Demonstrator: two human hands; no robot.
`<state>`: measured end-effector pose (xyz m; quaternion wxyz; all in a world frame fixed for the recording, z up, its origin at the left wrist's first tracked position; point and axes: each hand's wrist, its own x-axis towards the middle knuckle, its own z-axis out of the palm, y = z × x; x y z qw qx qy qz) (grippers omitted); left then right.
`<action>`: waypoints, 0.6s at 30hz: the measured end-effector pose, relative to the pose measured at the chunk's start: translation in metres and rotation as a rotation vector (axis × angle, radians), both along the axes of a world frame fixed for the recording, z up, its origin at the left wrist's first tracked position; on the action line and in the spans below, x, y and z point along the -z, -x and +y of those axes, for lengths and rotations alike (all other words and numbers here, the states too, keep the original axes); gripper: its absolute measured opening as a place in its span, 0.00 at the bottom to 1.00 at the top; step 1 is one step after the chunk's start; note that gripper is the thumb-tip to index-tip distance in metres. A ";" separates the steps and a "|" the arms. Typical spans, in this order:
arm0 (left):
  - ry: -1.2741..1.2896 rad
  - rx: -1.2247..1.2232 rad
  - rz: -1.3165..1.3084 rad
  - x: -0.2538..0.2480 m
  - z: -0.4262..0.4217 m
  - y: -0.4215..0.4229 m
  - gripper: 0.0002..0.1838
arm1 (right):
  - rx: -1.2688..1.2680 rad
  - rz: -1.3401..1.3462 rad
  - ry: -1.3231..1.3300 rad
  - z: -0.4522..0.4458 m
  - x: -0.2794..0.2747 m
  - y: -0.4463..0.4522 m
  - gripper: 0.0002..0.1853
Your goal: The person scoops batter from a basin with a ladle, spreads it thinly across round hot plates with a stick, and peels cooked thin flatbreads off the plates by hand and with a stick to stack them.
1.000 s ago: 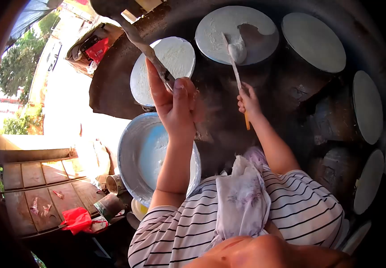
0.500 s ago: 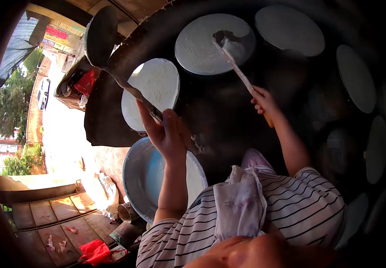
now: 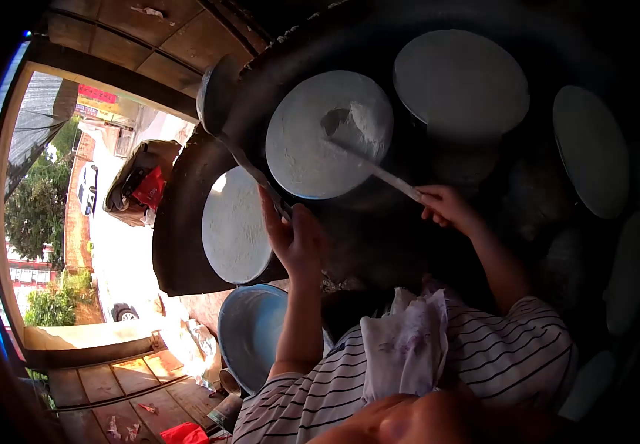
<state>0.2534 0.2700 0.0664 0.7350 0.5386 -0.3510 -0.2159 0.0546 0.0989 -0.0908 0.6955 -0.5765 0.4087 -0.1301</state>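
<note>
Locate the white-coated disc [image 3: 298, 148] at 12 o'clock: coating matte and thinly ridged, broken by one dark patch, with a raised white fold right of it. Your right hand [image 3: 449, 209] grips a long tool [image 3: 376, 171], tip at the patch. Your left hand [image 3: 295, 235] grips a ladle [image 3: 219, 95]. Adjacent coated discs: left disc [image 3: 235, 229], 9 o'clock; upper-right disc [image 3: 460, 81], 1 o'clock. Your left forearm obstructs the blue basin [image 3: 250, 333], 7 o'clock.

From my station, I register a white shirt with thin dark horizontal stripes [image 3: 312, 403] and a pale cloth with faint purple markings [image 3: 406, 344]. I log a round basin, blue inside [image 3: 261, 325], round off-white discs [image 3: 462, 81], and a bright red plastic piece [image 3: 184, 434].
</note>
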 end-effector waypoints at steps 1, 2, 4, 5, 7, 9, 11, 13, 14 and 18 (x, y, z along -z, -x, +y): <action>-0.039 -0.015 0.022 0.001 -0.015 0.002 0.36 | 0.069 0.008 -0.064 0.004 0.010 0.011 0.19; -0.100 -0.023 0.046 0.001 -0.018 0.007 0.36 | 0.061 0.027 0.095 -0.023 0.018 0.005 0.19; -0.129 0.011 0.072 -0.002 -0.038 0.019 0.36 | 0.075 0.023 0.408 -0.065 0.006 -0.030 0.17; -0.135 0.006 0.053 -0.001 -0.049 0.023 0.36 | 0.119 0.021 0.706 -0.081 0.005 -0.052 0.15; -0.113 0.024 0.058 -0.001 -0.063 0.027 0.36 | 0.035 0.179 1.069 -0.106 0.011 -0.086 0.16; -0.106 0.046 0.020 -0.003 -0.074 0.021 0.35 | -0.105 0.320 1.153 -0.091 -0.008 -0.082 0.17; -0.155 0.029 0.008 -0.001 -0.068 0.008 0.35 | 0.154 0.119 1.132 -0.088 0.033 -0.054 0.16; -0.261 0.092 0.087 -0.007 -0.089 0.003 0.34 | 0.169 0.181 1.081 -0.087 0.035 -0.047 0.16; -0.320 0.148 0.126 -0.009 -0.099 0.003 0.34 | 0.046 0.331 1.005 -0.068 0.004 -0.049 0.16; -0.104 0.416 0.562 0.007 -0.161 -0.001 0.28 | -0.054 0.309 1.213 -0.083 -0.002 -0.099 0.18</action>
